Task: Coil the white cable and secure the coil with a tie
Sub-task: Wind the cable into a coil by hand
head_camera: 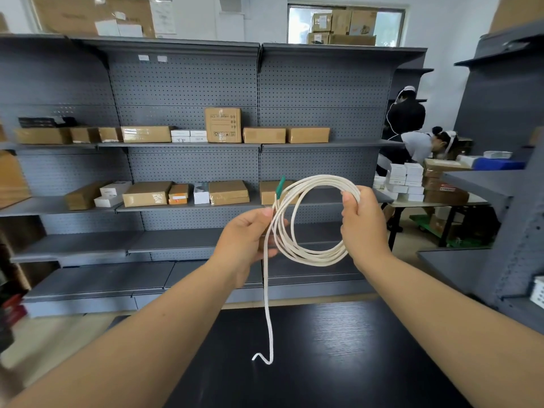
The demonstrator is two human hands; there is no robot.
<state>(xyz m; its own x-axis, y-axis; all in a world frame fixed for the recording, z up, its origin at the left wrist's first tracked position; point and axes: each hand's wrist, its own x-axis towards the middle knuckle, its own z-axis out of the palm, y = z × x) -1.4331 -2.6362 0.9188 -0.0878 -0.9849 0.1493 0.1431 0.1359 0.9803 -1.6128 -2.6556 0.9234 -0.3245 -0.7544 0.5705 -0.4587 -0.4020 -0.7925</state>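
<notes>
The white cable (312, 254) is wound into several round loops held up in the air above a dark table. My left hand (247, 237) pinches the left side of the coil. My right hand (363, 219) grips the upper right of the loops. A green-tipped end (280, 185) sticks up from the coil near my left thumb. One loose tail (267, 304) hangs straight down from my left hand, and its bent end touches the table. No separate tie is visible.
The black wood-grain table (323, 363) lies below my arms. Grey pegboard shelving (188, 83) with cardboard boxes (223, 125) stands behind it. At the right, two people (412, 131) work by a table stacked with white boxes (403, 181). Another grey shelf unit (506, 201) is at far right.
</notes>
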